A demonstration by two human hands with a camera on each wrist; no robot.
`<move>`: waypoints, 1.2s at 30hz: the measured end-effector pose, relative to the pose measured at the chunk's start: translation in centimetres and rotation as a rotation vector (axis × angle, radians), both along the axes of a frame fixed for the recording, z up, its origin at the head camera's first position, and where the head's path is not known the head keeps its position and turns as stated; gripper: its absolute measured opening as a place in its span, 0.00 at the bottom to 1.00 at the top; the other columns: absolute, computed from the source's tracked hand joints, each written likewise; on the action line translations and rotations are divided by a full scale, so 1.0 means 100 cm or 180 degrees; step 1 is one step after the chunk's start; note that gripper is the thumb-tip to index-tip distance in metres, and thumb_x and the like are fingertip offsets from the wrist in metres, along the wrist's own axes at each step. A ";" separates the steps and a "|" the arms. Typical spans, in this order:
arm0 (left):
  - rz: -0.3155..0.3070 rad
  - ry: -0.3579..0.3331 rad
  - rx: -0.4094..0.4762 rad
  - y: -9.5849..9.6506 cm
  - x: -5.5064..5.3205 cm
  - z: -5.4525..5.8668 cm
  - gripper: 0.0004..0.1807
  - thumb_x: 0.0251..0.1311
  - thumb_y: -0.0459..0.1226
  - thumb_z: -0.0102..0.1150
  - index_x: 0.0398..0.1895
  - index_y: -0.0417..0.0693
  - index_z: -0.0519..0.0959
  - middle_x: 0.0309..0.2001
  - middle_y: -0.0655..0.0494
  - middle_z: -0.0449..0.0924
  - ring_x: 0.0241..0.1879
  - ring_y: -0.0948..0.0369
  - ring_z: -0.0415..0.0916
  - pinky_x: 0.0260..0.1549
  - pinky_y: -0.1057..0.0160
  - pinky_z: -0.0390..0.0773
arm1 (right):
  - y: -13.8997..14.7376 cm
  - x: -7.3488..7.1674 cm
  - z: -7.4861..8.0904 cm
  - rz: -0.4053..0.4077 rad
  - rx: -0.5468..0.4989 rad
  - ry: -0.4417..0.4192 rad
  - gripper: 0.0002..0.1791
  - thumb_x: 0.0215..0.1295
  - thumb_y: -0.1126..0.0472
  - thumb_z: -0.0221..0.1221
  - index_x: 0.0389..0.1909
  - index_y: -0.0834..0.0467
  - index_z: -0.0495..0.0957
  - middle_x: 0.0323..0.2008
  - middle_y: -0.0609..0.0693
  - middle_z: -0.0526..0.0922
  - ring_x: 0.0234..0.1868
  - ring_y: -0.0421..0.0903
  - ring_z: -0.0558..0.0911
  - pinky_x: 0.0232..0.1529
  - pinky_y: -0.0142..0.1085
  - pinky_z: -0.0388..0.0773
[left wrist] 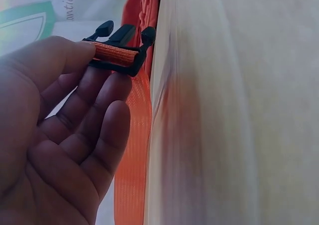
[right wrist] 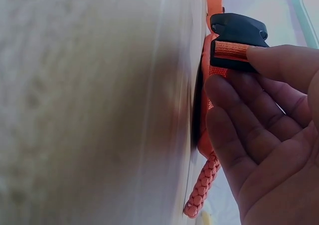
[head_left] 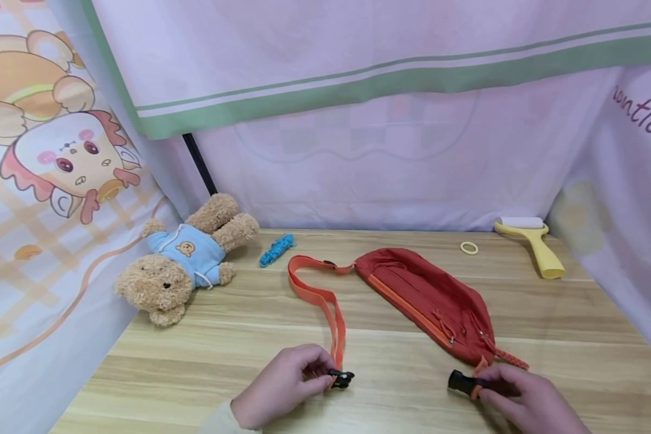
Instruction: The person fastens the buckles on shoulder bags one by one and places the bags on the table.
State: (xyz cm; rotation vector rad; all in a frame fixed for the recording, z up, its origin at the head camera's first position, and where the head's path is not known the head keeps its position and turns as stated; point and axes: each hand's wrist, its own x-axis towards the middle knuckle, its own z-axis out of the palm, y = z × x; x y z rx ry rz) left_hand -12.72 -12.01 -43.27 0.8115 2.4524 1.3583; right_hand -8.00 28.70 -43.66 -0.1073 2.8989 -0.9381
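A red waist bag [head_left: 425, 301] with an orange zip lies on the wooden table, its orange strap [head_left: 317, 294] looping out to the left. At the strap's end, my left hand [head_left: 290, 383] pinches the black pronged buckle half [left wrist: 119, 38] between thumb and fingers; its prongs point right in the head view. My right hand [head_left: 526, 398] pinches the black socket buckle half [right wrist: 238, 38], on the short webbing at the bag's near end. A wide gap separates the two halves, whose open ends face each other. The braided zip pull [right wrist: 203, 185] hangs beside my right fingers.
A teddy bear [head_left: 154, 283] in a blue top lies at the left, near a blue bundle of cord [head_left: 276, 250]. Behind the bag are a pale yellow ring [head_left: 469, 248] and a yellow-handled lint roller [head_left: 542, 250]. Curtains [head_left: 369, 175] enclose the table's back and sides.
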 end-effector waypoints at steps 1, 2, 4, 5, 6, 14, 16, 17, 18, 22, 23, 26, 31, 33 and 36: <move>0.0007 -0.0012 0.0009 0.000 0.000 0.001 0.02 0.65 0.39 0.66 0.38 0.58 0.83 0.35 0.69 0.81 0.33 0.70 0.78 0.34 0.68 0.80 | -0.001 0.000 0.000 -0.0002 -0.0012 -0.0013 0.08 0.58 0.56 0.72 0.37 0.44 0.83 0.34 0.36 0.83 0.33 0.32 0.75 0.36 0.30 0.76; 0.0016 -0.0027 0.0016 0.001 0.000 0.001 0.02 0.65 0.39 0.66 0.37 0.57 0.82 0.35 0.68 0.81 0.33 0.70 0.77 0.34 0.68 0.80 | -0.002 -0.001 0.001 -0.0009 -0.0025 -0.0030 0.08 0.58 0.56 0.72 0.37 0.44 0.83 0.34 0.36 0.83 0.33 0.32 0.75 0.36 0.30 0.76; 0.0025 -0.0035 0.0034 0.001 0.001 0.002 0.02 0.65 0.39 0.67 0.36 0.56 0.82 0.34 0.68 0.81 0.32 0.70 0.77 0.33 0.68 0.80 | -0.003 -0.001 0.002 -0.0004 -0.0056 -0.0038 0.08 0.58 0.56 0.72 0.37 0.45 0.84 0.35 0.36 0.83 0.33 0.32 0.75 0.36 0.30 0.77; 0.0028 -0.0042 0.0044 0.002 0.001 0.002 0.02 0.65 0.39 0.67 0.36 0.56 0.82 0.34 0.68 0.81 0.32 0.70 0.77 0.33 0.68 0.80 | -0.004 -0.002 0.003 0.0021 -0.0067 -0.0029 0.08 0.58 0.56 0.72 0.37 0.46 0.84 0.35 0.37 0.83 0.33 0.33 0.75 0.36 0.30 0.76; 0.0032 -0.0041 0.0054 0.002 0.001 0.002 0.03 0.65 0.39 0.67 0.36 0.56 0.81 0.34 0.68 0.81 0.32 0.70 0.77 0.33 0.69 0.80 | -0.004 -0.002 0.003 0.0056 -0.0081 0.0003 0.08 0.59 0.56 0.72 0.37 0.46 0.84 0.35 0.37 0.83 0.33 0.33 0.75 0.36 0.30 0.76; -0.0002 -0.0043 0.0031 0.004 0.000 -0.001 0.03 0.65 0.37 0.66 0.35 0.55 0.81 0.33 0.69 0.81 0.32 0.71 0.78 0.33 0.69 0.80 | -0.009 -0.003 0.004 0.0154 -0.0298 0.0013 0.09 0.60 0.53 0.71 0.39 0.47 0.83 0.35 0.37 0.83 0.35 0.32 0.78 0.37 0.30 0.78; -0.0005 -0.0062 0.0032 0.004 -0.001 -0.002 0.03 0.65 0.37 0.66 0.35 0.56 0.81 0.34 0.69 0.81 0.32 0.71 0.78 0.34 0.69 0.80 | -0.010 -0.003 0.004 0.0214 -0.0396 0.0045 0.09 0.60 0.53 0.71 0.39 0.47 0.83 0.36 0.38 0.83 0.36 0.32 0.79 0.37 0.31 0.78; -0.0009 -0.0065 0.0038 0.004 -0.001 -0.002 0.03 0.65 0.37 0.66 0.35 0.56 0.81 0.34 0.69 0.82 0.33 0.71 0.78 0.34 0.69 0.80 | -0.010 -0.004 0.003 0.0244 -0.0433 0.0059 0.09 0.60 0.52 0.70 0.39 0.47 0.83 0.37 0.38 0.84 0.36 0.32 0.79 0.37 0.31 0.79; -0.0013 -0.0069 0.0047 0.004 -0.001 -0.002 0.03 0.65 0.37 0.66 0.35 0.56 0.81 0.34 0.69 0.82 0.33 0.71 0.78 0.35 0.69 0.80 | -0.011 -0.004 0.003 0.0269 -0.0466 0.0070 0.09 0.61 0.52 0.70 0.39 0.47 0.83 0.37 0.39 0.83 0.37 0.32 0.79 0.37 0.31 0.79; -0.0022 -0.0099 0.0077 0.005 -0.002 -0.002 0.02 0.65 0.38 0.66 0.36 0.55 0.81 0.34 0.68 0.82 0.34 0.71 0.79 0.36 0.69 0.81 | -0.015 -0.005 0.004 0.0298 -0.0543 0.0051 0.09 0.60 0.53 0.70 0.39 0.47 0.83 0.39 0.40 0.83 0.38 0.32 0.79 0.38 0.30 0.79; -0.0022 -0.0111 0.0081 0.006 -0.002 -0.002 0.02 0.65 0.38 0.66 0.36 0.55 0.81 0.34 0.68 0.82 0.34 0.71 0.79 0.36 0.69 0.81 | -0.016 -0.005 0.004 0.0288 -0.0570 0.0032 0.09 0.60 0.54 0.71 0.39 0.48 0.83 0.39 0.41 0.83 0.38 0.32 0.79 0.38 0.30 0.79; -0.0018 -0.0138 0.0095 0.007 -0.002 -0.003 0.02 0.65 0.38 0.66 0.36 0.55 0.81 0.35 0.68 0.82 0.34 0.70 0.80 0.36 0.68 0.81 | -0.020 -0.004 0.006 0.0236 -0.0616 -0.0011 0.09 0.60 0.56 0.71 0.39 0.49 0.82 0.39 0.42 0.83 0.38 0.33 0.79 0.38 0.30 0.80; -0.0018 -0.0091 0.0106 0.008 -0.002 -0.004 0.02 0.66 0.38 0.65 0.37 0.54 0.81 0.35 0.68 0.82 0.35 0.71 0.80 0.37 0.68 0.81 | -0.027 -0.004 0.008 0.0158 -0.0740 -0.0107 0.09 0.60 0.57 0.71 0.39 0.51 0.82 0.39 0.44 0.84 0.39 0.34 0.80 0.38 0.30 0.81; -0.0020 -0.0058 0.0114 0.009 -0.002 -0.004 0.02 0.66 0.39 0.65 0.37 0.54 0.81 0.35 0.68 0.82 0.35 0.71 0.80 0.38 0.68 0.81 | -0.029 -0.004 0.008 0.0165 -0.0775 -0.0085 0.09 0.61 0.58 0.70 0.39 0.52 0.81 0.39 0.44 0.84 0.39 0.34 0.80 0.38 0.30 0.81; -0.0020 -0.0042 0.0143 0.010 -0.002 -0.004 0.02 0.66 0.39 0.65 0.37 0.55 0.80 0.35 0.68 0.82 0.35 0.71 0.80 0.38 0.69 0.81 | -0.031 -0.004 0.007 0.0178 -0.0811 -0.0050 0.09 0.61 0.58 0.70 0.39 0.51 0.81 0.39 0.44 0.84 0.39 0.34 0.81 0.38 0.31 0.81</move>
